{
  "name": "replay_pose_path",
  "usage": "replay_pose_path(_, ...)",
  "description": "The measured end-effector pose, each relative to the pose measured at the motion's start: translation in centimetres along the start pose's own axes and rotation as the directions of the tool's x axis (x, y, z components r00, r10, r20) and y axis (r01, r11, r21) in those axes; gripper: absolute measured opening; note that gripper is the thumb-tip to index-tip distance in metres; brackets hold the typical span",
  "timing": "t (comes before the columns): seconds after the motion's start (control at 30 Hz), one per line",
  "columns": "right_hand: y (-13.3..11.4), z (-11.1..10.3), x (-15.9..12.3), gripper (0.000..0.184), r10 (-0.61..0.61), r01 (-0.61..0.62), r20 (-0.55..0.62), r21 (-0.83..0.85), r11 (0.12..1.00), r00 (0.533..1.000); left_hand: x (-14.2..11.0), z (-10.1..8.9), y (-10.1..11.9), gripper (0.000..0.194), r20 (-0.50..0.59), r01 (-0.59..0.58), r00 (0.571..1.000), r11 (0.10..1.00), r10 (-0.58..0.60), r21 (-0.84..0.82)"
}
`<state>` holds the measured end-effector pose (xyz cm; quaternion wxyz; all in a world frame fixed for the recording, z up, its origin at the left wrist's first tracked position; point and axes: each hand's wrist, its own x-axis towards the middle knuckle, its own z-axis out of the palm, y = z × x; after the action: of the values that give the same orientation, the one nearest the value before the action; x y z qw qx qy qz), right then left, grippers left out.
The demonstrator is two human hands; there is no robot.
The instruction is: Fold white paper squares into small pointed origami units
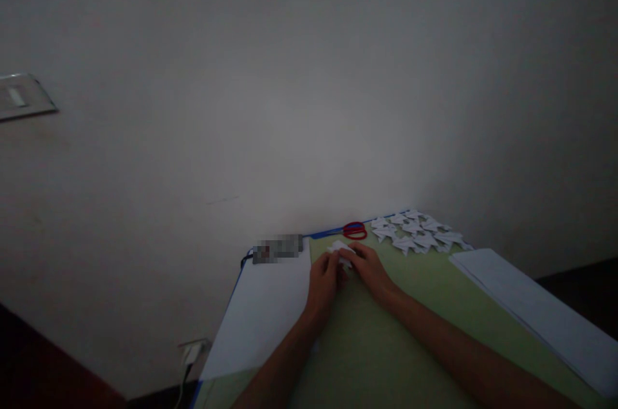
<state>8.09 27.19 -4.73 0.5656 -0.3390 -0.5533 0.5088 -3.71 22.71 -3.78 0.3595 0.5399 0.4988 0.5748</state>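
Note:
Between both hands, just above the green tabletop (pixel 371 344), is a small piece of folded white paper (pixel 344 253). My left hand (pixel 324 280) pinches it from the left with fingers curled. My right hand (pixel 371 267) grips its right side between thumb and fingers. Much of the folded paper is hidden by the fingers, so its full shape does not show. Close behind the hands lies a pair of scissors (pixel 355 230) with red handles. Several folded white paper figures (pixel 415 232) with pointed ends sit in rows at the back right.
A large white sheet (pixel 261 312) covers the table's left side, with a blurred dark rectangular item (pixel 277 249) at its far end. Long white paper strips (pixel 531 312) lie along the right edge. A grey wall (pixel 309 106) stands behind; a plugged-in cord (pixel 186 377) hangs at lower left.

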Motion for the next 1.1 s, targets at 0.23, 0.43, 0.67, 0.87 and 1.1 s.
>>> replay_pose_path(0.23,0.0,0.0,0.0,0.031,0.018,-0.018,-0.012,0.012,1.000,1.000,0.2,0.0,-0.5,0.050,0.001,0.009,1.000,1.000,-0.009,0.002)
replay_pose_path(0.43,-0.5,0.0,0.0,0.034,0.039,-0.038,-0.028,0.029,0.999,0.999,0.1,0.0,-0.4,0.050,0.005,0.023,1.000,1.000,-0.023,-0.001)
replay_pose_path(0.67,-0.9,0.1,-0.4,0.032,0.060,-0.060,-0.007,0.060,0.996,0.998,0.0,0.0,-0.1,0.053,0.017,0.029,0.999,1.000,-0.029,-0.009)
replay_pose_path(0.87,-1.1,0.1,-0.6,0.026,0.072,-0.074,0.036,0.060,0.995,0.997,-0.2,0.0,-0.2,0.062,0.021,0.046,0.999,0.998,-0.047,0.038)
replay_pose_path(1.1,-1.1,0.2,-0.5,0.032,0.053,-0.054,0.073,0.010,0.998,0.996,-0.3,-0.3,-0.3,0.057,0.020,0.054,0.998,0.998,-0.054,0.019)
